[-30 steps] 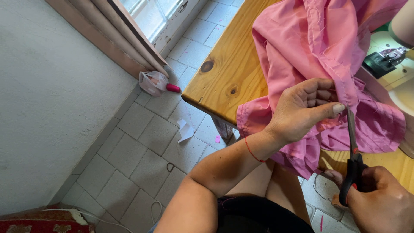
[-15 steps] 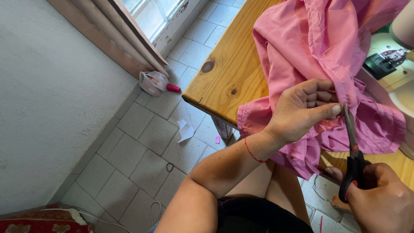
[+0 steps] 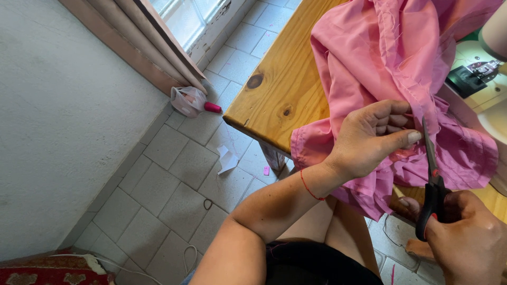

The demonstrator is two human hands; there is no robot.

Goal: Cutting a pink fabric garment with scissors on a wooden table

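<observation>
Pink fabric [image 3: 391,58] lies heaped on a wooden table [image 3: 280,89] and hangs over its near edge. My left hand [image 3: 372,137] pinches a fold of the fabric at that edge. My right hand [image 3: 467,237], at the lower right, grips black-handled scissors [image 3: 432,184] whose blades point up into the fabric just right of my left thumb. A thin red thread circles my left wrist.
A sewing machine [image 3: 475,68] stands at the right edge of the table. On the tiled floor lie a plastic bag with a pink spool [image 3: 193,100], paper scraps [image 3: 227,158] and a small ring [image 3: 207,203]. A window with curtains is top left; a red rug is bottom left.
The scissors have moved slightly upward, their blades reaching further into the fabric beside my left thumb. My left hand has kept its pinch on the fold.
</observation>
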